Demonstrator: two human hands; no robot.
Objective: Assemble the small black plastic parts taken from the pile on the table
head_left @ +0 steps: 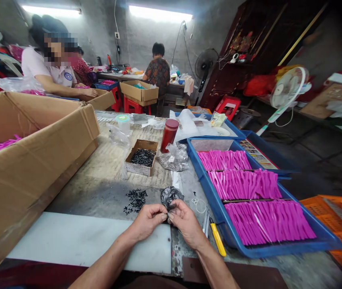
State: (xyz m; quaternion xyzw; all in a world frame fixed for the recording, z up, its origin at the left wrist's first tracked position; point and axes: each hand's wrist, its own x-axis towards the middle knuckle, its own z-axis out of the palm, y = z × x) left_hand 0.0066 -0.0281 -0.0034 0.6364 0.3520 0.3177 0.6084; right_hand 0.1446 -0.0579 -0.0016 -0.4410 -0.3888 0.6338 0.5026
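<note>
My left hand (151, 218) and my right hand (185, 222) meet fingertip to fingertip over the right end of a pale board (98, 241). Both are closed in a pinch, and what they pinch is too small and hidden to name. Just behind the fingers sits a black plastic bag (171, 194). Left of it lies a loose pile of small black pieces (136, 200). More dark, thin pieces (143, 157) fill a small cardboard box (139, 170) farther back. A yellow-handled screwdriver (218, 239) rests to the right of my right hand.
A blue tray (195, 160) holds rows of pink plastic pieces (270, 222) at right. A large cardboard box (38, 160) stands at left. Behind are a red canister (169, 134) and a clear bag (175, 158). A person (50, 68) sits at far left, another (158, 72) farther back.
</note>
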